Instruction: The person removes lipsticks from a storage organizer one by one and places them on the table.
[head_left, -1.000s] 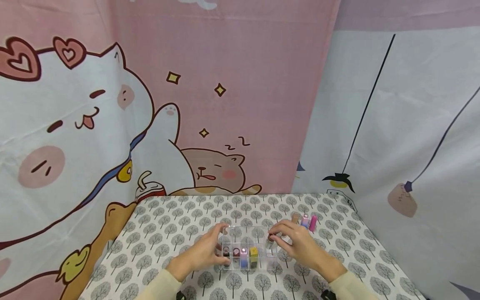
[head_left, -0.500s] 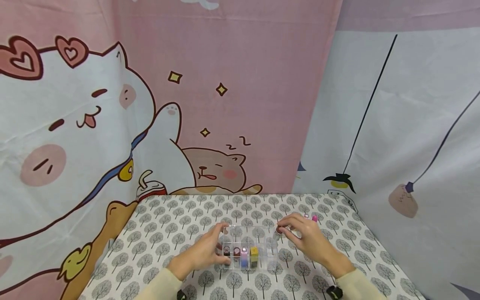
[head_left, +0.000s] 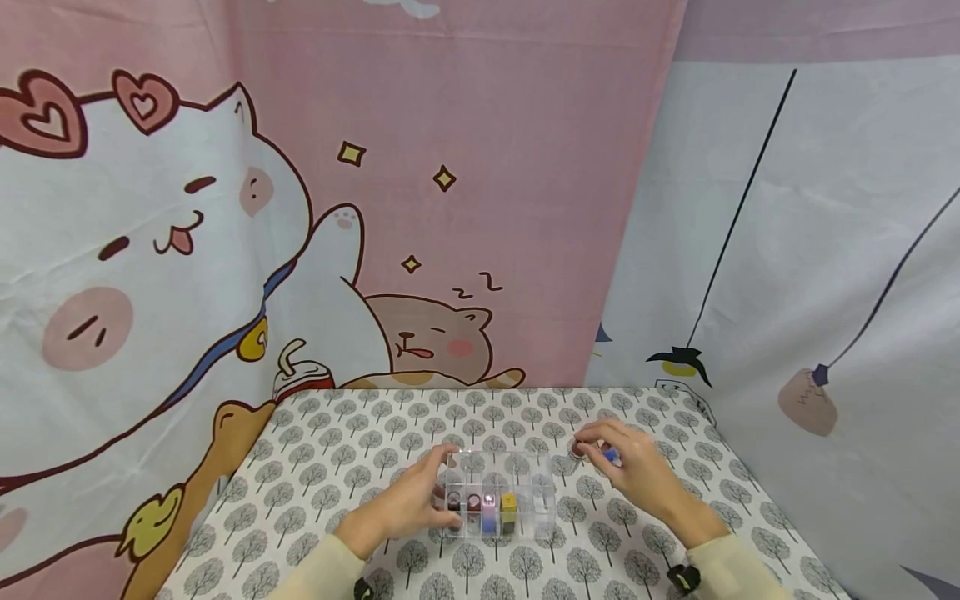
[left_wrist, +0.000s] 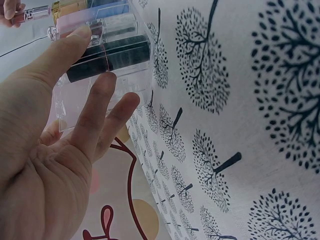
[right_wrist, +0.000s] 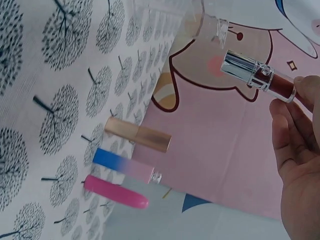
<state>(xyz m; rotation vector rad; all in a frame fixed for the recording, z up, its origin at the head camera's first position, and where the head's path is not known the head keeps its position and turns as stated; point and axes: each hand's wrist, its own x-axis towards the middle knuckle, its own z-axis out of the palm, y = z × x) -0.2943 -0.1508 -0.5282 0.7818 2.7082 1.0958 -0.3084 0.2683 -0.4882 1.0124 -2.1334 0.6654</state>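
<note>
My left hand (head_left: 408,504) grips the left end of a clear compartment organizer (head_left: 542,527), thumb at the front and fingers around the side. Lipstick tubes stand in its front row: a black tube (left_wrist: 109,59) nearest the left thumb, a dark red-topped one (head_left: 473,503), a pink-and-blue one (head_left: 489,515) and a yellow-topped one (head_left: 508,504). Off the organizer's far right corner, my right hand (head_left: 626,458) pinches a lipstick (right_wrist: 257,75) by its dark red end between thumb and fingers. The silver end of this tube points away from the fingers, above the table.
Beyond the right hand, a gold tube (right_wrist: 137,134), a blue-and-pink tube (right_wrist: 125,165) and a magenta tube (right_wrist: 115,191) stand in a row on the tree-print cloth (head_left: 337,433). A pink cartoon curtain (head_left: 480,208) hangs behind the table.
The right hand has lifted the lipstick away from the organizer's right end and moved right and back, toward the standing tubes. The left hand and the organizer have stayed put.
</note>
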